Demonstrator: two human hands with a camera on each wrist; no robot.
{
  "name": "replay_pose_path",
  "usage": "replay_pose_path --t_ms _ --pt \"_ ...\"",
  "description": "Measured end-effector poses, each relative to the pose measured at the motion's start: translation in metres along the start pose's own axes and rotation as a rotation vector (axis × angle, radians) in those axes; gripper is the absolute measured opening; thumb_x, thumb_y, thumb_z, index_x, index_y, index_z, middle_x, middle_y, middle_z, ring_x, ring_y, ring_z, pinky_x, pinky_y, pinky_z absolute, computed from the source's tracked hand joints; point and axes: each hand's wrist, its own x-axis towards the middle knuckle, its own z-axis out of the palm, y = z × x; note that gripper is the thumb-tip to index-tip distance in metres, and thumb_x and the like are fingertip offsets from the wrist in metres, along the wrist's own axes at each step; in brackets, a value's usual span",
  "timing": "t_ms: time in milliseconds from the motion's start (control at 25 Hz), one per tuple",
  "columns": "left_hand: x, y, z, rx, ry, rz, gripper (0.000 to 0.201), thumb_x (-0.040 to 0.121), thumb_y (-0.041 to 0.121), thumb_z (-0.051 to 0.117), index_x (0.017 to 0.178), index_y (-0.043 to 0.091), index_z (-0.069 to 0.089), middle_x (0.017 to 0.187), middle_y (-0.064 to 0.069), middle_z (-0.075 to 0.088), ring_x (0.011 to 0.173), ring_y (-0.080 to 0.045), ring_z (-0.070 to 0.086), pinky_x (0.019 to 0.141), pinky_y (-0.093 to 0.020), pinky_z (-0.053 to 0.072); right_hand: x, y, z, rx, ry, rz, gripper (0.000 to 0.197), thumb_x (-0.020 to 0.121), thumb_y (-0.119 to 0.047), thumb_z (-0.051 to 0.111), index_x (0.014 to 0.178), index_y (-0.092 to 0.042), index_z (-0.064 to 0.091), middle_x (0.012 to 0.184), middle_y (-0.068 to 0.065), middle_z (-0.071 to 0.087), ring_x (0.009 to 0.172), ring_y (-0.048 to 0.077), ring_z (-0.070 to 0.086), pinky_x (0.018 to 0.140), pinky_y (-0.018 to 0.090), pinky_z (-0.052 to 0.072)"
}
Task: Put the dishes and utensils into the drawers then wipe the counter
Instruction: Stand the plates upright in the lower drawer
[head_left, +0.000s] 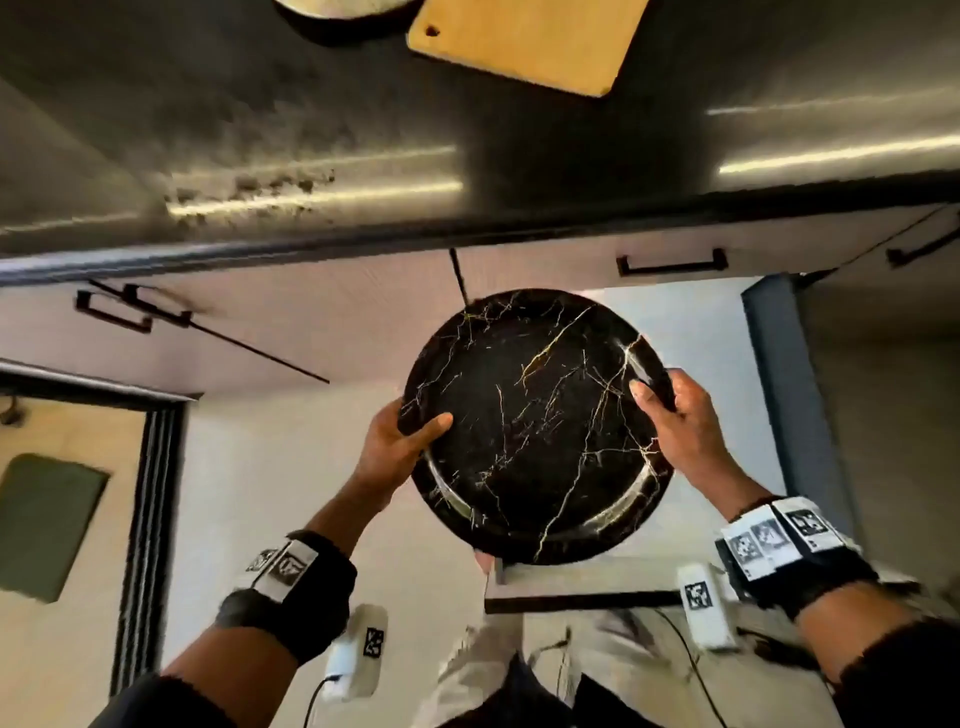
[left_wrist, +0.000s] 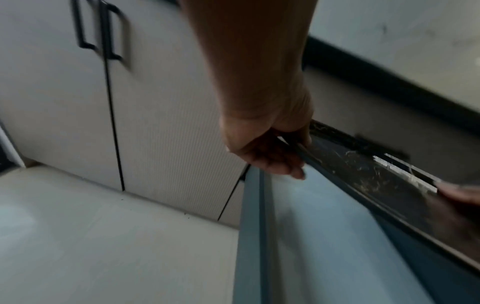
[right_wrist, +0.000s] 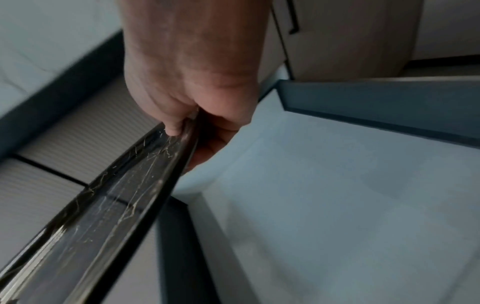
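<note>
A large round black plate with gold marble veins hangs in the air over an open drawer with a pale blue-grey floor and dark blue walls. My left hand grips its left rim, thumb on top and fingers underneath. My right hand grips the right rim the same way. In the left wrist view the left hand holds the plate edge-on above the drawer. In the right wrist view the right hand pinches the plate rim over the drawer floor.
The steel counter lies beyond the drawer, with a wooden cutting board and a pale dish at its far edge. Crumbs lie near the counter's front edge. Cabinet fronts with black handles sit below it.
</note>
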Motion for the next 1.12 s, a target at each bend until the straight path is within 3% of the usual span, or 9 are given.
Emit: replay_pose_path --t_ms 80,200,320,440,520,600,680,800,1120 --pt "0.017 -0.033 0.023 0.336 0.022 -0.068 0.026 0.089 0.027 0.07 0.108 0.011 0.064 0.099 -0.002 0.072 0.092 -0.021 0.07 0.077 -0.03 0.056 -0.003 0.044 -0.007 -0.016 -0.018 0.117 0.019 0.095 -0.03 0.06 0.092 -0.011 0.058 0.069 0.0 0.053 0.059 0.012 0.049 0.051 0.016 0.04" --pt "0.05 -0.06 0.041 0.759 0.034 -0.196 0.037 0.094 0.042 0.06 0.122 0.018 0.06 0.112 -0.001 0.067 0.094 -0.021 0.065 0.075 -0.027 0.046 0.005 0.082 -0.015 0.028 -0.048 0.238 0.023 0.092 -0.027 0.065 0.094 -0.004 0.061 0.082 0.015 0.064 0.074 0.02 0.058 0.067 0.03 0.049" --pt "0.074 -0.067 0.054 0.973 -0.014 -0.203 0.06 0.095 0.043 0.056 0.147 0.02 0.038 0.15 -0.004 0.042 0.133 -0.024 0.046 0.103 -0.038 0.041 0.02 0.097 -0.018 0.053 -0.1 0.33 0.019 0.091 -0.021 0.066 0.101 -0.005 0.064 0.091 0.011 0.067 0.081 0.018 0.062 0.072 0.029 0.05" --pt "0.089 -0.068 0.067 1.107 -0.152 -0.149 0.075 0.097 0.038 0.054 0.156 0.021 0.013 0.163 0.001 0.013 0.147 -0.02 0.024 0.113 -0.04 0.033 0.042 0.101 -0.017 0.127 -0.046 0.399 0.007 0.091 -0.015 0.065 0.097 -0.011 0.062 0.095 0.009 0.067 0.086 0.022 0.064 0.077 0.035 0.054" --pt "0.094 -0.071 0.073 1.17 -0.268 -0.132 0.083 0.095 0.031 0.056 0.156 0.025 0.0 0.164 0.005 0.0 0.145 -0.021 0.03 0.109 -0.041 0.038 0.056 0.11 -0.014 0.139 0.005 0.434 0.013 0.091 -0.014 0.066 0.102 -0.012 0.062 0.101 0.01 0.068 0.09 0.023 0.067 0.08 0.035 0.056" --pt "0.095 -0.075 0.081 1.274 -0.35 -0.101 0.095 0.092 0.029 0.062 0.156 0.025 -0.009 0.163 0.008 -0.012 0.14 -0.026 0.038 0.103 -0.042 0.044 0.067 0.122 -0.008 0.139 0.053 0.503 0.014 0.087 -0.021 0.071 0.096 -0.019 0.061 0.102 0.011 0.068 0.096 0.032 0.067 0.085 0.049 0.057" --pt "0.097 -0.082 0.086 1.436 -0.358 -0.015 0.112 0.084 0.031 0.071 0.154 0.02 -0.015 0.161 0.005 -0.024 0.144 -0.026 0.03 0.103 -0.041 0.043 0.076 0.137 0.0 0.134 0.051 0.534 0.02 0.081 -0.032 0.075 0.086 -0.025 0.057 0.102 0.014 0.067 0.098 0.036 0.066 0.085 0.056 0.055" --pt "0.102 -0.088 0.084 1.573 -0.313 0.109 0.128 0.075 0.034 0.081 0.153 0.013 -0.018 0.16 -0.005 -0.026 0.147 -0.031 0.018 0.111 -0.042 0.037 0.084 0.141 0.013 0.135 0.011 0.529 0.017 0.084 -0.034 0.07 0.092 -0.027 0.056 0.104 0.008 0.064 0.095 0.028 0.063 0.091 0.05 0.053" --pt "0.11 -0.099 0.075 1.607 -0.328 0.07 0.141 0.067 0.045 0.084 0.151 0.014 -0.024 0.158 -0.004 -0.031 0.15 -0.032 -0.003 0.122 -0.045 0.013 0.114 0.164 0.034 -0.012 0.043 0.426 0.034 0.089 -0.029 0.069 0.11 -0.004 0.061 0.097 0.006 0.062 0.089 0.023 0.059 0.087 0.04 0.052"
